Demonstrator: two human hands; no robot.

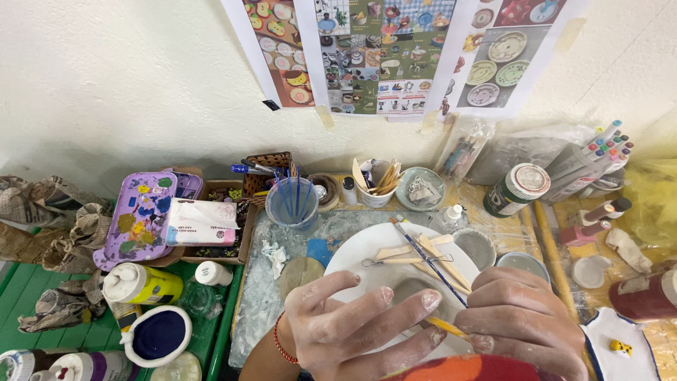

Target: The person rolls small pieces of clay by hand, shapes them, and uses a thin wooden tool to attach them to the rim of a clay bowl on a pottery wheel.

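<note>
Over the plate [367,243], brush [430,259] slants up-left.

The palette [141,215] is lilac, blotched with yellow, green, blue and orange paint. The plate [367,247] is white, and the brush [430,262] across it has a dark blue handle turning yellow toward the hands. The left hand [345,324], dusted pale with clay, wears a red cord bracelet [281,342]. The bottle [141,282] is yellow with a white cap. The bowl [159,335] is white outside, deep navy inside. The bench [21,289] is green.
</note>
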